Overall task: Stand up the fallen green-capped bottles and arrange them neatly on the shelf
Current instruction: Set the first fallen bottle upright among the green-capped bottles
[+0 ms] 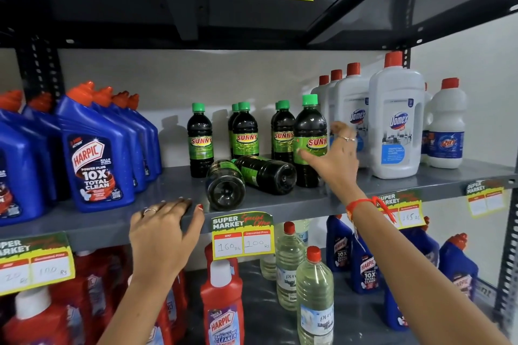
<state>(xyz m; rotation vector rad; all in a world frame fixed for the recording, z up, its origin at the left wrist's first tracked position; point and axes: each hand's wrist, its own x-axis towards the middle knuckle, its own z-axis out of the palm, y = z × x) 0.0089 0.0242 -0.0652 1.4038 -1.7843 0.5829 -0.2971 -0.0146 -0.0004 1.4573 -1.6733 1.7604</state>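
Note:
Several dark Sunny bottles with green caps stand on the grey middle shelf (280,206). Two of them lie on their sides: one fallen bottle (225,185) points its base at me near the front edge, and a second fallen bottle (266,173) rests just behind it to the right. The front right upright bottle (309,137) stands by my right hand (337,161), whose fingers are spread and touch its lower label and side. My left hand (165,232) rests flat on the shelf's front edge, left of the fallen bottles, holding nothing.
Blue Harpic bottles (95,154) crowd the shelf's left side. White Domex bottles (395,123) with red caps stand at the right. A yellow price tag (242,239) hangs from the shelf edge. Red Harpic and clear bottles fill the shelf below.

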